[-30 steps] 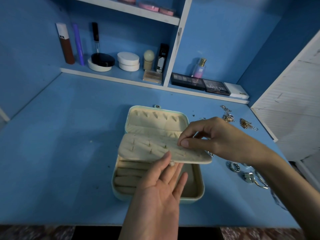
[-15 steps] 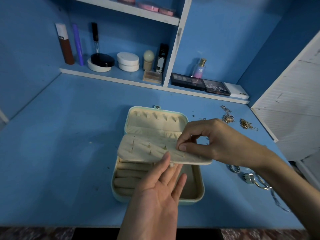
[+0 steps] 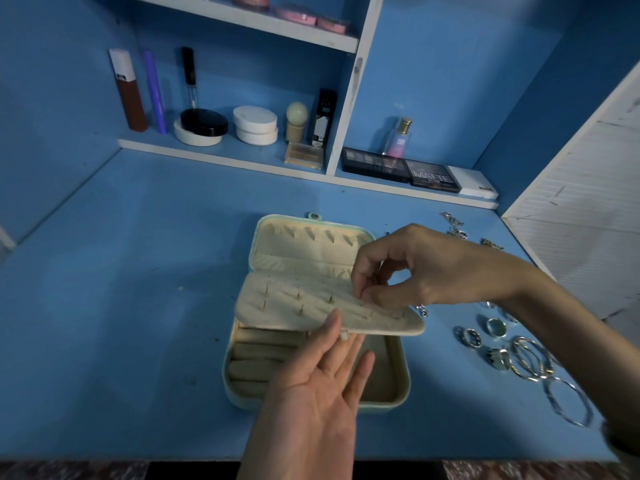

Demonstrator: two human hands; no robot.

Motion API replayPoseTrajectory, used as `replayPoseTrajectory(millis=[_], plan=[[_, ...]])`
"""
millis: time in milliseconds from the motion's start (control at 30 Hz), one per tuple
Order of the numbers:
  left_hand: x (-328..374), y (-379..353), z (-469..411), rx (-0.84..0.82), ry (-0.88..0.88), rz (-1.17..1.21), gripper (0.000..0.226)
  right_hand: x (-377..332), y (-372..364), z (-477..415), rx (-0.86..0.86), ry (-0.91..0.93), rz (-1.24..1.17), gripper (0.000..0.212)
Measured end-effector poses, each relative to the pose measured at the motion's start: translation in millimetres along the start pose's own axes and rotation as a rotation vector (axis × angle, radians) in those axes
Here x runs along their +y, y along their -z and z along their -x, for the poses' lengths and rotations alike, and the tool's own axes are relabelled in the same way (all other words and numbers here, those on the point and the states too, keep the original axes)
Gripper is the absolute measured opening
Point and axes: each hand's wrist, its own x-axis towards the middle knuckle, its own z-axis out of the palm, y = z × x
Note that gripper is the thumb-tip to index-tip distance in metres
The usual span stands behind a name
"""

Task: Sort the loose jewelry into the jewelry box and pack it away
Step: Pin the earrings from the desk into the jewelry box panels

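A pale green jewelry box [image 3: 400, 396] lies open in the middle of the blue desk, its cream lid [image 3: 304, 244] folded back. A cream earring panel [image 3: 304, 306] with several studs stuck in it stands raised over the box's ring rolls. My left hand [image 3: 318, 386] is palm up, its straight fingers under the panel's front edge. My right hand [image 3: 412, 271] pinches at the panel's right part with thumb and fingertips; what it pinches is too small to tell. Silver rings [image 3: 485, 337] and bangles [image 3: 568, 400] lie loose on the desk to the right.
Thin chains [image 3: 457, 226] lie at the desk's back right. A low shelf [image 3: 221, 157] at the back carries cosmetic tubes, round compacts, palettes and a perfume bottle. A white slatted panel [image 3: 588, 216] stands at the right. The desk's front edge runs just below my left wrist.
My right hand's fingertips have curled down onto the panel's surface from gripping its right edge. My left hand has stayed under the panel. The view has shifted slightly.
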Motion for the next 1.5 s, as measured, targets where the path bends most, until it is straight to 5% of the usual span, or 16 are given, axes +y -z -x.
replayPoseTrajectory(millis=[900,1500], plan=[[1,5,-3,0.004,0.030,-0.007,0.083,-3,-1,-4,-0.088,0.028,0.089,0.010],[2,-3,2,0.042,0.046,0.025,0.083,11,-5,3,-0.045,-0.050,-0.095,0.007]])
